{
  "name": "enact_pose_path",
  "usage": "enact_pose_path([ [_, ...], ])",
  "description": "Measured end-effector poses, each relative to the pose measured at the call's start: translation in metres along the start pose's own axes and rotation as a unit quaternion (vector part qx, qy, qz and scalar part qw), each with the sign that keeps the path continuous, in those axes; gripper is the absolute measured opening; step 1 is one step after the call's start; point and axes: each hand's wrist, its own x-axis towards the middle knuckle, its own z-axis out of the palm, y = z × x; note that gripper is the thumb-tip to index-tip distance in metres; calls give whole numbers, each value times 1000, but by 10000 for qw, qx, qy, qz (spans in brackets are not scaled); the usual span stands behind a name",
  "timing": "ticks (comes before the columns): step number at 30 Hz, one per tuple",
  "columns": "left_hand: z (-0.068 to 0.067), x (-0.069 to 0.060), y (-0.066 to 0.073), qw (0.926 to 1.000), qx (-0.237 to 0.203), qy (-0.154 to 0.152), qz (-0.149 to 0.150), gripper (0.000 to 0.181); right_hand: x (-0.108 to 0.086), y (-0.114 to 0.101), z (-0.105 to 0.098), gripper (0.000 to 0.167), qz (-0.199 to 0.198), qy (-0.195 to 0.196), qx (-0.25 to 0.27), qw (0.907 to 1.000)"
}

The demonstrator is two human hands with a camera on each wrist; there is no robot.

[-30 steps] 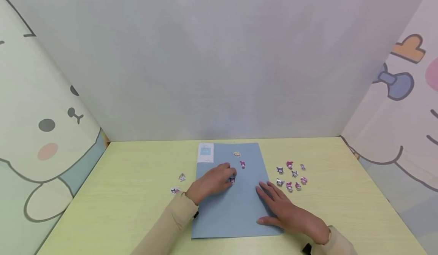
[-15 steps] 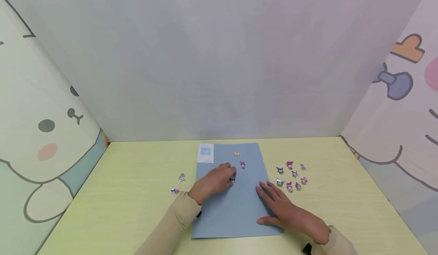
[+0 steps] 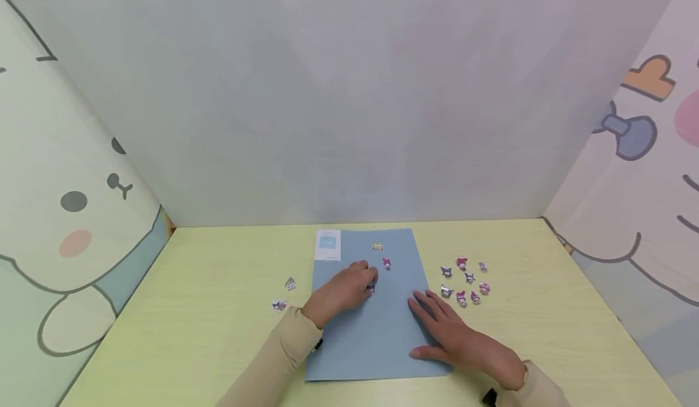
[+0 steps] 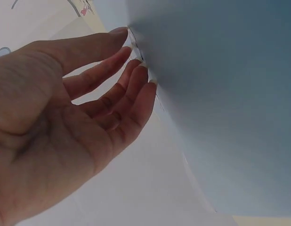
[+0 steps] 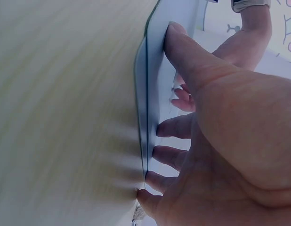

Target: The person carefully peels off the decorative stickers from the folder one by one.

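Observation:
A blue folder (image 3: 377,334) with a white label (image 3: 328,245) at its top left lies flat on the table. My left hand (image 3: 341,290) is over its middle with fingers curled, and the fingertips and thumb hold a small dark cartoon sticker (image 3: 371,288) against the cover. In the left wrist view, thumb and fingertips meet the blue surface around that sticker, mostly hidden. A yellow sticker (image 3: 378,246) and a pink sticker (image 3: 386,264) are on the folder farther up. My right hand (image 3: 455,337) rests on the folder's lower right edge, fingers spread; the right wrist view shows its fingertips touching the cover.
Several loose cartoon stickers (image 3: 462,298) lie on the light wood table (image 3: 551,310) to the folder's right. On the left are a pale sticker (image 3: 290,284) and a purple-and-pink one (image 3: 279,305). A plain wall (image 3: 349,122) stands behind, with cartoon-printed panels at both sides.
The left wrist and sleeve shift very slightly to the right, while the fingertips stay at the same sticker. My right hand and the loose stickers stay where they are.

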Motion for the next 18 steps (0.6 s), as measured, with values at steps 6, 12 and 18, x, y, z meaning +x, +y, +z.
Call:
enact_pose_path([
  [6, 1, -1, 0, 10000, -20, 53, 12, 10, 0, -1, -1, 90, -1, 17, -2, 10000],
  [12, 2, -1, -1, 9999, -91, 74, 48, 9, 1, 0, 0, 91, 2, 15, -24, 10000],
  [18, 2, -2, -4, 9985, -66, 303, 447, 12, 1, -1, 0, 90, -51, 33, -8, 10000],
])
